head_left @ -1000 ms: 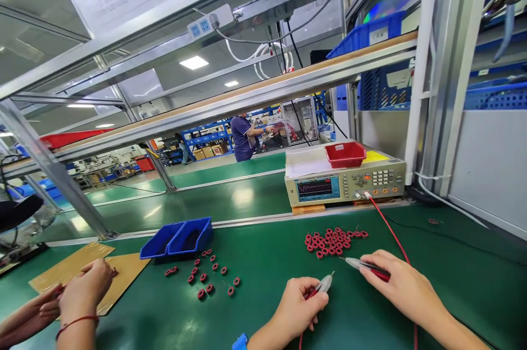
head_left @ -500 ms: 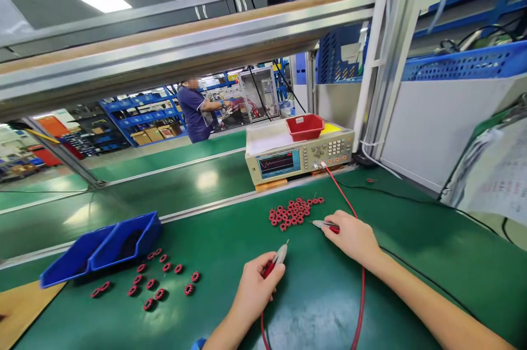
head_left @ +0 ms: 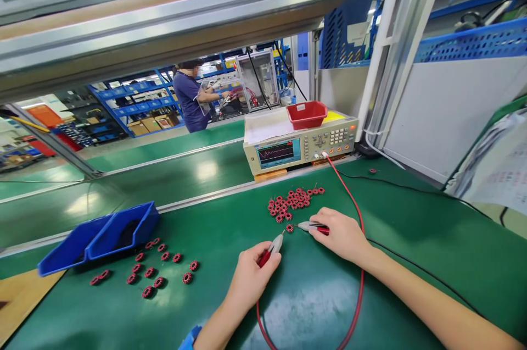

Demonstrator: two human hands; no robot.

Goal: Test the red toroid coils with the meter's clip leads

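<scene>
My left hand (head_left: 256,273) is closed on a test probe (head_left: 275,244) with a red grip and a pointed grey tip. My right hand (head_left: 340,235) pinches a second such test probe (head_left: 307,226), its thin tip pointing left. Between the two tips lies one red-wound ring coil (head_left: 290,228); the right tip is at its edge, though contact is hard to make out. Just behind it is a pile of similar coils (head_left: 294,200). A red cable (head_left: 361,289) loops below my hands and runs up to the benchtop meter (head_left: 302,146), whose screen shows a wavy trace.
Several loose coils (head_left: 149,272) lie on the left of the green mat, near two blue bins (head_left: 119,234). A red tray (head_left: 307,115) rests on the meter. A black cable (head_left: 424,268) crosses the right side. Beyond the bench stands another person (head_left: 190,98).
My right hand has moved left with its probe. One coil now sits slightly apart in front of the pile, between the tips. A red light now glows on the meter. The view has tilted down slightly.
</scene>
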